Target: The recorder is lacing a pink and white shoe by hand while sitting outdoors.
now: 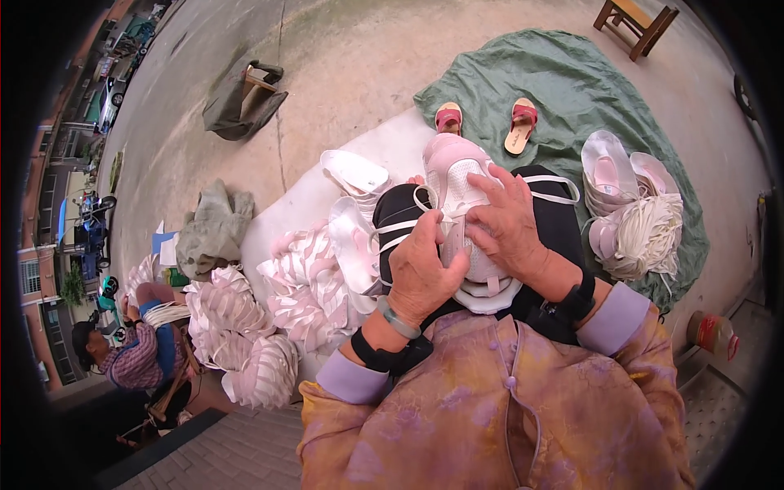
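Note:
A pink and white sneaker lies across my lap, its toe pointing away from me. A white shoelace runs through its eyelets; one loop stands up at the left and another lace end curls out over my right knee. My left hand is closed at the eyelets, thumb and fingertips pinching the lace. Across the shoe's opening, my right hand grips the other eyelet edge and tongue with bent fingers. The exact lace hole between the fingertips is too small to make out.
At my left lie white shoe pieces and bundled pink-white uppers. On the green sheet are red sandals, more shoe pieces and a laces bundle. Another person sits far left. A jar stands right.

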{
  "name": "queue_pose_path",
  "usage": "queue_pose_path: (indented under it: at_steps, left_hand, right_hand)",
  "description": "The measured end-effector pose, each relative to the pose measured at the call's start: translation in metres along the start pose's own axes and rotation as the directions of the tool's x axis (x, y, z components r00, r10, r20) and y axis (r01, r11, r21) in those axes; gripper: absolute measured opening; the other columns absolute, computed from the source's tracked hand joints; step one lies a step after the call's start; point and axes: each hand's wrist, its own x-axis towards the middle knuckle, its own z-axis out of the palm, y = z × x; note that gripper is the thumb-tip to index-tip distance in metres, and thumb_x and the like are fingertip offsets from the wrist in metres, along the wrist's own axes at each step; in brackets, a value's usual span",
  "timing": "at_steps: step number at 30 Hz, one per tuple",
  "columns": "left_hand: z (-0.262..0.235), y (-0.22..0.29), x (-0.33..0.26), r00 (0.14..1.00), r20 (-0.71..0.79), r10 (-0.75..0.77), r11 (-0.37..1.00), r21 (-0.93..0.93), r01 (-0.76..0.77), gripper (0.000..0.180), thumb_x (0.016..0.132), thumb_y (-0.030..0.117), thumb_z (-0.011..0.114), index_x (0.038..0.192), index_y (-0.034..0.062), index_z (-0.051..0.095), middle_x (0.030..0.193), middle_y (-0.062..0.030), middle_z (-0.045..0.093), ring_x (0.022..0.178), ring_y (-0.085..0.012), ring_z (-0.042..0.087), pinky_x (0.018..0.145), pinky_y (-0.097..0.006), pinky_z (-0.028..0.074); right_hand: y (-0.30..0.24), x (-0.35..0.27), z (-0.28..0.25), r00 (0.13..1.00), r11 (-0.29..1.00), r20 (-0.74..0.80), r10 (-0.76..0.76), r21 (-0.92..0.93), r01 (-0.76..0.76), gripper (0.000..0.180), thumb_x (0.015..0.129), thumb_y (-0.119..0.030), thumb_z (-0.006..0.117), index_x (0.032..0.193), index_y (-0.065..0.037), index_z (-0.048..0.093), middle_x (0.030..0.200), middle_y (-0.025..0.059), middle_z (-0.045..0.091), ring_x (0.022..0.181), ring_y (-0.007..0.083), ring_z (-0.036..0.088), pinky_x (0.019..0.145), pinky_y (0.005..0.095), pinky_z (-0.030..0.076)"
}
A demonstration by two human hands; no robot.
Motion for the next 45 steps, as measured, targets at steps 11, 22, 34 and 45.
queue_pose_path:
  at_steps: [11,22,34,45]
  left_hand:
    - [0.014,0.003,-0.009,0.996,0.067,0.057,0.992,0.110,-0.064,0.046,0.072,0.007,0.055,0.114,-0.0077,0.049,0.086,-0.0208,0.054,0.079,-0.0371,0.056,0.069,-0.041,0.047]
    - [0.022,-0.013,-0.009,0.978,-0.049,0.202,0.974,0.115,-0.195,0.049,0.071,0.002,0.053,0.118,-0.0057,0.046,0.085,-0.0189,0.053,0.074,-0.0356,0.057,0.065,-0.041,0.048]
    - [0.003,-0.006,-0.016,0.984,-0.031,0.174,0.975,0.145,-0.167,0.032,0.084,0.019,0.063,0.108,-0.0001,0.055,0.087,-0.0152,0.057,0.071,-0.0314,0.058,0.060,-0.037,0.048]
    - [-0.015,-0.025,0.016,0.979,-0.009,0.201,0.975,0.101,-0.200,0.030,0.079,0.017,0.066,0.104,0.0018,0.059,0.097,-0.0135,0.061,0.092,-0.0309,0.056,0.084,-0.037,0.043]
  right_hand:
    - [-0.014,0.003,0.000,0.999,0.995,0.054,-0.003,-0.096,0.008,0.011,0.068,-0.012,0.069,0.077,-0.009,0.063,0.126,0.0102,0.048,0.126,0.0345,0.034,0.101,0.0626,0.018]
    - [-0.021,-0.004,-0.025,0.984,0.963,-0.020,-0.179,-0.209,0.171,0.004,0.070,-0.009,0.060,0.071,-0.005,0.057,0.119,0.0144,0.052,0.122,0.0323,0.041,0.103,0.0634,0.015]
    - [0.164,-0.246,-0.147,0.906,0.764,-0.208,0.369,-0.486,-0.423,0.007,0.081,-0.009,0.057,0.086,-0.006,0.054,0.099,0.0076,0.058,0.096,0.0284,0.055,0.100,0.0530,0.027]
    - [0.039,-0.087,-0.090,1.000,0.992,-0.017,0.022,-0.121,-0.024,0.034,0.068,-0.003,0.065,0.101,-0.008,0.058,0.103,0.0086,0.058,0.097,0.0267,0.056,0.098,0.0516,0.032]
